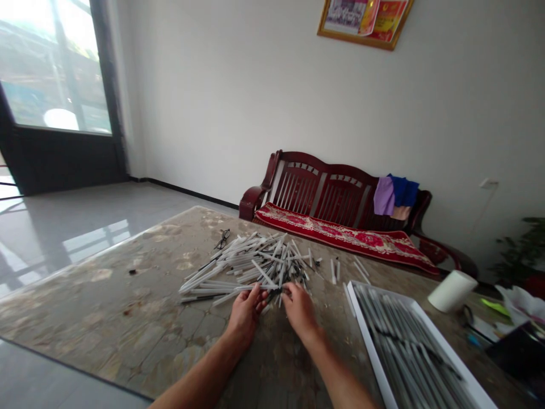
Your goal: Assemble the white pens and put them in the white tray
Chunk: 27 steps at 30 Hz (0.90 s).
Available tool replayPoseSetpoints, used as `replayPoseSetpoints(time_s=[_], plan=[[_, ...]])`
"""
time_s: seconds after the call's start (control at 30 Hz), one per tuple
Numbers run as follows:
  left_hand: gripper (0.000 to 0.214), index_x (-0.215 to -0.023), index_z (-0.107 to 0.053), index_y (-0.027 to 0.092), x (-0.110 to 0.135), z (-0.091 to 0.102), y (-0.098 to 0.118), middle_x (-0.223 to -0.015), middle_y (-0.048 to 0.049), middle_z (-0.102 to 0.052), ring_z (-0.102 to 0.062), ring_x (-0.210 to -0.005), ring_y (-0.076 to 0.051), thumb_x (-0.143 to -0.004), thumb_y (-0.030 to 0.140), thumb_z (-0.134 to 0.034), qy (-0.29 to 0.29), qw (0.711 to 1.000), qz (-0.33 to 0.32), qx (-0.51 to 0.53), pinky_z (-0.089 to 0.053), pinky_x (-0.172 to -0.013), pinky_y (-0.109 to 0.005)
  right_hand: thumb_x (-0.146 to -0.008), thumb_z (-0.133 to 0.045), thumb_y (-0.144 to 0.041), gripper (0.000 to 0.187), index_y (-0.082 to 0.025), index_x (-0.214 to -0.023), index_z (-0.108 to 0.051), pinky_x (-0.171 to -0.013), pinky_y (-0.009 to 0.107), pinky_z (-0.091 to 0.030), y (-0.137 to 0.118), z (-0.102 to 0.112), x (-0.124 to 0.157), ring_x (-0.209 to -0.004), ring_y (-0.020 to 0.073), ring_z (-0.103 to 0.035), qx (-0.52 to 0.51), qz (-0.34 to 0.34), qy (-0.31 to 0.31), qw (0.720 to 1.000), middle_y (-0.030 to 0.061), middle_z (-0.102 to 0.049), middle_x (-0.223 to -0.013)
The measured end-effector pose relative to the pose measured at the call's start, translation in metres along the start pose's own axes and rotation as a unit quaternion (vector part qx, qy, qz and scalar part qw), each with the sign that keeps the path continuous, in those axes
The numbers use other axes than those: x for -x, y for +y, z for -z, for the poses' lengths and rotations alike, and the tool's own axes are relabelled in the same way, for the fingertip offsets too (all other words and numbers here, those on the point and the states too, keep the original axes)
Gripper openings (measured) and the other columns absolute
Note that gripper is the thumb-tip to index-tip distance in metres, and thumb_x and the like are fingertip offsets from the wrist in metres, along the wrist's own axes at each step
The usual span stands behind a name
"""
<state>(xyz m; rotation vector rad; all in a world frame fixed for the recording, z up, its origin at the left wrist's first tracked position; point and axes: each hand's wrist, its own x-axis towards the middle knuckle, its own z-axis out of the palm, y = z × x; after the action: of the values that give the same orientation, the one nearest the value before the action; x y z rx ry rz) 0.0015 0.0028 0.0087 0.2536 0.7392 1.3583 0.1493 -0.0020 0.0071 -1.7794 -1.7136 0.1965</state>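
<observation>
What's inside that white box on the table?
The white box holds many slim grey sticks, packed side by side; they hide its bottom, so anything beneath can't be seen.

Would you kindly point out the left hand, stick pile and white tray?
Left hand (247, 308), head view: its middle.
Stick pile (247, 258), head view: its central sticks.
White tray (370, 345), head view: left rim.

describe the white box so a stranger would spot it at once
Find the big patterned table, then look right of the person's right hand. A shallow white box lies there. Unlike the jumbled pile of sticks to its left, its grey sticks lie side by side.
</observation>
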Motion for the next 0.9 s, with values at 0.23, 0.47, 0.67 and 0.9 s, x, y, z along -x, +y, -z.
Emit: replayPoseSetpoints(time_s=[0.23,0.47,0.67,0.9], plan=[[0.014,-0.072,-0.062,0.013,0.000,0.002,-0.001,-0.059,0.0001,-0.066,-0.063,-0.050,-0.008,-0.077,0.014,-0.075,-0.024,1.000,-0.004,-0.007,-0.051,-0.046,-0.013,-0.082,-0.058,-0.011,0.014,-0.021,-0.088,-0.067,-0.077,0.025,-0.044,-0.015,-0.009,-0.019,-0.091,0.0188,-0.065,0.150,-0.010,-0.046,0.988,0.0064,-0.067,-0.098],[0.033,-0.069,-0.063,0.013,-0.002,0.003,-0.004,-0.057,0.0023,-0.062,-0.055,-0.046,-0.005,-0.059,0.032,-0.088,-0.052,0.998,-0.020,-0.021,-0.042,-0.041,-0.012,-0.081,-0.055,-0.010,0.012,-0.020,-0.084,-0.061,-0.069,0.027,-0.047,-0.011,-0.006,-0.011,-0.084,0.0200,-0.065,0.060,-0.018,-0.028,0.998,0.0080,-0.067,-0.093],[0.040,-0.068,-0.064,0.013,-0.001,0.001,-0.005,-0.056,0.0030,-0.061,-0.051,-0.045,-0.005,-0.050,0.036,-0.091,-0.053,0.998,-0.021,-0.033,-0.038,-0.040,-0.013,-0.076,-0.065,-0.041,0.023,-0.020,-0.085,-0.061,-0.049,0.026,-0.050,-0.003,0.003,0.009,-0.061,0.0179,-0.063,-0.375,-0.102,0.045,0.920,0.0013,-0.065,-0.073],[0.041,-0.074,-0.066,0.013,0.000,0.001,-0.005,-0.057,0.0040,-0.061,-0.052,-0.046,-0.005,-0.049,0.033,-0.092,-0.060,0.997,-0.016,-0.039,-0.039,-0.041,-0.013,-0.069,-0.070,-0.049,0.038,-0.020,-0.093,-0.068,-0.054,0.028,-0.052,-0.005,0.001,0.025,-0.063,0.0178,-0.062,-0.458,-0.130,0.084,0.875,0.0022,-0.068,-0.073]])
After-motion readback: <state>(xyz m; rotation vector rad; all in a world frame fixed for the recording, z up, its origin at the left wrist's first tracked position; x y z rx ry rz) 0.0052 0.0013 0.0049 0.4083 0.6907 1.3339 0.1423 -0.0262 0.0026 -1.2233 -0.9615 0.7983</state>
